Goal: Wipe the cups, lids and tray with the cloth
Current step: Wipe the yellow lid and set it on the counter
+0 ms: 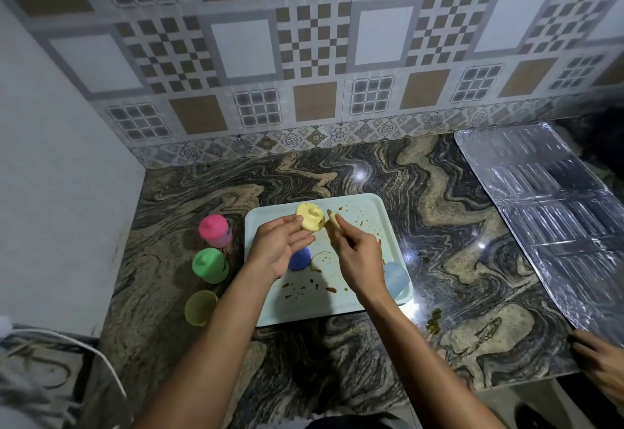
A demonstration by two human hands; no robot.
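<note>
The marbled surface [445,233] is carrying the stained tray [304,307], with the pink cup [215,230] and green cup [209,265] waiting just beside it, probably done. Above the tray, the left hand [280,246] is gripping the yellow lid [310,217] and presenting it to the right hand [361,260], which is pinching the small cloth [332,223] at its edge.

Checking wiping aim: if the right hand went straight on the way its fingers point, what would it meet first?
Probably the yellow lid held in the left hand, just beyond the cloth the right hand pinches; depth is unclear.
</note>
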